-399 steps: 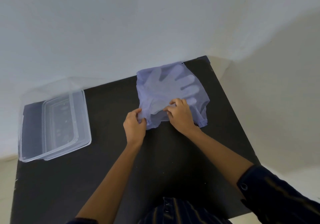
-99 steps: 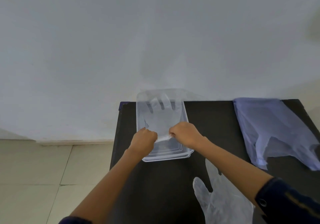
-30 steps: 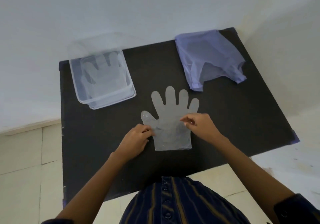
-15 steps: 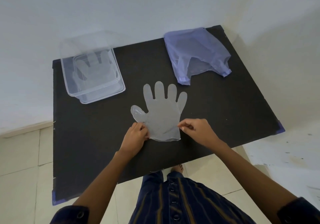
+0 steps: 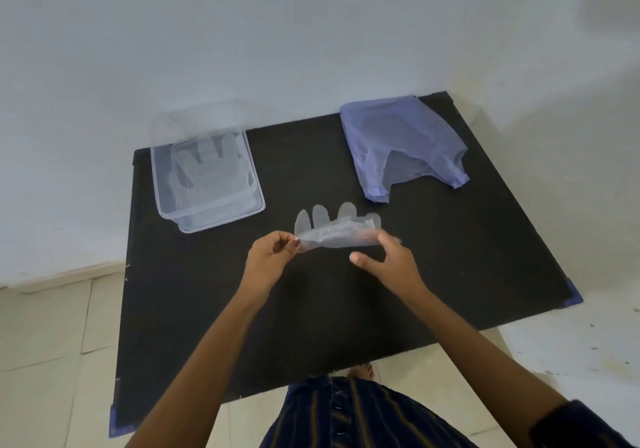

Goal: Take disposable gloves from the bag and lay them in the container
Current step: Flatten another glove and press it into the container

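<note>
The person stands at a black rectangular tabletop [image 5: 450, 257], both bare forearms reaching out over it. Between the two hands hangs a thin, clear plastic disposable glove [image 5: 334, 231], lifted off the surface and stretched sideways like a band, its finger shapes pointing away from the person and upward. The left hand [image 5: 270, 260] pinches one end of it between thumb and fingertips, the other fingers curled in. The right hand [image 5: 388, 262] holds the opposite end with its fingers, while the thumb sticks out loose toward the left hand; exactly which fingers press the plastic I cannot tell.

Beyond the left hand and off to its outer side sits a clear rectangular plastic container [image 5: 166, 205], close to the far left corner of the top. A second clear glove [image 5: 207, 170] lies flat inside it, fingers pointing toward the wall. Beyond the right hand, well apart from it, a crumpled pale purple plastic bag [image 5: 398, 142] lies on the far side of the top, its handles trailing toward the person.

Below the arms a dark striped buttoned garment [image 5: 346, 416] shows, and a dark cuff [image 5: 571, 423] on the right arm.
</note>
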